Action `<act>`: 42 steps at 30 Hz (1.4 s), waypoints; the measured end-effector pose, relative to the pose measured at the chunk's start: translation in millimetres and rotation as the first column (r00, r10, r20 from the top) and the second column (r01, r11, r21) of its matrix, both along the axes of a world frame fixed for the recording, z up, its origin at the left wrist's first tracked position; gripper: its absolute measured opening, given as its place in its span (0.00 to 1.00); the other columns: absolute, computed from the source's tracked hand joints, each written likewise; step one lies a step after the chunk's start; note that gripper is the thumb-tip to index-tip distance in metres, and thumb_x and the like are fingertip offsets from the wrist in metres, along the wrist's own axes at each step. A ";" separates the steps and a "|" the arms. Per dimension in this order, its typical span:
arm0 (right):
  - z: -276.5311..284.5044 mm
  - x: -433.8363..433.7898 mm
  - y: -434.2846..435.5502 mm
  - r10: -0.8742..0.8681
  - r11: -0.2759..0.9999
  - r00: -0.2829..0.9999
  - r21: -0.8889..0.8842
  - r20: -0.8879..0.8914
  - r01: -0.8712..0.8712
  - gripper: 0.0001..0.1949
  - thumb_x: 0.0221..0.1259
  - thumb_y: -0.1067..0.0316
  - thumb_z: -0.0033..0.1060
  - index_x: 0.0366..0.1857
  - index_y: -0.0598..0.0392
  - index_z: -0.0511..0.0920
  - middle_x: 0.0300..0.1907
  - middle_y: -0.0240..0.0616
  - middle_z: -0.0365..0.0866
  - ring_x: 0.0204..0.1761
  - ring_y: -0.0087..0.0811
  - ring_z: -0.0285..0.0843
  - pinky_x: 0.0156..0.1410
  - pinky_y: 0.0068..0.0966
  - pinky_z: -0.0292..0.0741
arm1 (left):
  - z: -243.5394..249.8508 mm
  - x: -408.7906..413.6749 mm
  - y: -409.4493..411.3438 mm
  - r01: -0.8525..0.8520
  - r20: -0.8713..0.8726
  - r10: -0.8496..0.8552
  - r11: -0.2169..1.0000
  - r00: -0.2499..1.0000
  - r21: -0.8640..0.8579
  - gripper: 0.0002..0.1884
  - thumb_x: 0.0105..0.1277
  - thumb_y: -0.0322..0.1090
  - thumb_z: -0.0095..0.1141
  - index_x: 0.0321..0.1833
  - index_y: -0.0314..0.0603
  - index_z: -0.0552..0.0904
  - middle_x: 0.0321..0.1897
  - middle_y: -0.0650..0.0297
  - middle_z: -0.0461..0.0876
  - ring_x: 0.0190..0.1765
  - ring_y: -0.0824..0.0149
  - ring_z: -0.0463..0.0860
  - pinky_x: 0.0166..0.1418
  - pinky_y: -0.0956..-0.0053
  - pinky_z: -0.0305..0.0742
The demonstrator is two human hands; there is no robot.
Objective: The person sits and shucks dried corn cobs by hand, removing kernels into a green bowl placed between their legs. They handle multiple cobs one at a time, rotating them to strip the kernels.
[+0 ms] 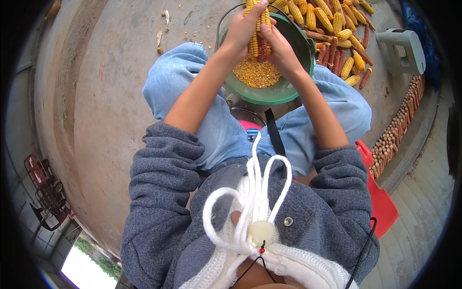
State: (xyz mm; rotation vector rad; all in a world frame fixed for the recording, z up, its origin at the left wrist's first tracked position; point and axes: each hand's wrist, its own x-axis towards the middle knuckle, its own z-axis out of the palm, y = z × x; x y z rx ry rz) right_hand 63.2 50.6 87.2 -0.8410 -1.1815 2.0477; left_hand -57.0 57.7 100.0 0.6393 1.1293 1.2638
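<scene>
Above the bucket, my left hand is wrapped around a yellow ear of corn. My right hand grips from the other side, against a partly shelled ear whose lower end shows bare red cob. The two ears appear pressed side by side; the fingers hide where they meet. Beneath both hands stands a green bucket with a wire handle, between my knees. Loose corn kernels lie in its bottom.
Beyond the bucket to the right is a pile of corn ears mixed with bare red cobs. A grey plastic stool lies farther right, near a long row of stacked cobs. Husk scraps and a few kernels dot the concrete floor.
</scene>
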 end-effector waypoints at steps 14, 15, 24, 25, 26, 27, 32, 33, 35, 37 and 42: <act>4.0 2.1 -1.1 0.058 0.994 0.988 -0.087 -0.142 -0.071 0.26 0.68 0.53 0.42 0.65 0.51 0.54 0.58 0.35 0.64 0.59 0.30 0.67 0.54 0.36 0.73 | -6.8 -3.8 5.5 -0.034 0.203 0.029 0.999 0.979 0.025 0.22 0.62 0.56 0.51 0.41 0.40 0.73 0.26 0.61 0.79 0.28 0.70 0.79 0.33 0.78 0.76; 3.2 2.4 0.3 0.037 0.989 0.984 -0.132 -0.176 -0.061 0.26 0.68 0.53 0.42 0.65 0.51 0.54 0.58 0.36 0.64 0.58 0.31 0.67 0.54 0.37 0.74 | -3.6 -2.5 5.5 -0.023 0.196 0.016 0.999 0.981 0.034 0.22 0.62 0.55 0.51 0.41 0.41 0.73 0.27 0.61 0.79 0.28 0.70 0.79 0.33 0.78 0.76; -8.3 -0.1 -2.4 -0.023 0.988 1.000 0.151 -0.018 0.026 0.27 0.68 0.52 0.41 0.65 0.52 0.53 0.57 0.35 0.64 0.58 0.26 0.66 0.58 0.29 0.69 | -11.1 -0.4 7.4 0.006 0.298 -0.023 0.998 0.954 0.057 0.23 0.62 0.58 0.49 0.39 0.41 0.73 0.27 0.60 0.80 0.29 0.69 0.80 0.35 0.77 0.77; -7.7 -0.7 -3.4 -0.032 0.985 0.999 0.170 -0.009 0.033 0.26 0.68 0.52 0.41 0.65 0.53 0.53 0.57 0.35 0.64 0.59 0.26 0.65 0.59 0.28 0.68 | -12.1 -0.4 7.8 0.006 0.297 -0.025 0.998 0.955 0.064 0.24 0.62 0.58 0.49 0.39 0.41 0.73 0.26 0.60 0.80 0.29 0.69 0.80 0.35 0.77 0.77; -7.1 -1.2 -4.5 -0.042 0.981 0.999 0.189 -0.001 0.041 0.26 0.68 0.52 0.41 0.65 0.53 0.53 0.58 0.35 0.64 0.59 0.25 0.64 0.60 0.28 0.67 | -13.1 -0.9 8.3 0.003 0.310 -0.021 0.998 0.951 0.060 0.23 0.62 0.58 0.49 0.39 0.41 0.73 0.26 0.60 0.80 0.28 0.69 0.80 0.35 0.77 0.77; -3.8 -1.0 -6.0 -0.041 0.986 0.999 0.163 -0.006 0.042 0.26 0.69 0.53 0.41 0.65 0.53 0.54 0.58 0.35 0.64 0.60 0.25 0.64 0.61 0.28 0.66 | -12.9 -1.2 8.8 -0.001 0.322 -0.017 0.998 0.947 0.056 0.23 0.62 0.58 0.49 0.39 0.41 0.73 0.26 0.60 0.80 0.28 0.69 0.80 0.36 0.77 0.77; 6.7 2.0 -1.4 -0.007 0.999 0.990 -0.049 -0.142 0.001 0.25 0.68 0.51 0.40 0.64 0.52 0.56 0.59 0.35 0.64 0.59 0.27 0.66 0.58 0.29 0.69 | -11.3 -2.6 9.9 0.012 0.344 -0.031 0.998 0.938 0.058 0.24 0.62 0.59 0.49 0.38 0.41 0.73 0.26 0.60 0.80 0.28 0.69 0.80 0.35 0.77 0.77; 10.3 2.1 -1.9 -0.022 0.993 0.982 -0.116 -0.187 0.001 0.25 0.68 0.50 0.39 0.64 0.52 0.57 0.59 0.34 0.64 0.58 0.27 0.67 0.57 0.30 0.71 | -11.3 -4.3 9.3 0.033 0.360 -0.049 0.998 0.932 0.050 0.24 0.62 0.59 0.49 0.38 0.41 0.73 0.26 0.60 0.80 0.28 0.69 0.80 0.35 0.77 0.77; 8.8 3.0 -0.8 -0.014 0.983 0.974 -0.184 -0.226 -0.028 0.25 0.68 0.49 0.39 0.63 0.51 0.58 0.58 0.34 0.65 0.56 0.28 0.69 0.54 0.32 0.73 | -11.6 -4.1 9.0 0.041 0.363 -0.062 0.997 0.930 0.066 0.24 0.62 0.59 0.49 0.38 0.41 0.74 0.27 0.60 0.80 0.28 0.69 0.80 0.35 0.77 0.78; 2.7 5.1 2.5 0.036 0.979 0.976 -0.188 -0.217 -0.077 0.25 0.68 0.49 0.38 0.63 0.51 0.58 0.55 0.33 0.67 0.54 0.28 0.71 0.51 0.33 0.76 | -10.4 0.2 9.2 0.016 0.340 -0.053 0.994 0.939 0.109 0.24 0.61 0.59 0.49 0.38 0.41 0.74 0.27 0.60 0.80 0.28 0.69 0.80 0.35 0.77 0.78; 4.8 2.0 -2.1 -0.004 0.999 0.982 -0.043 -0.191 -0.004 0.23 0.68 0.52 0.41 0.62 0.51 0.57 0.50 0.33 0.70 0.51 0.25 0.71 0.49 0.30 0.76 | -8.5 -0.7 9.4 0.040 0.406 -0.066 0.997 0.911 0.072 0.23 0.61 0.57 0.50 0.40 0.41 0.74 0.31 0.59 0.80 0.32 0.69 0.80 0.38 0.76 0.78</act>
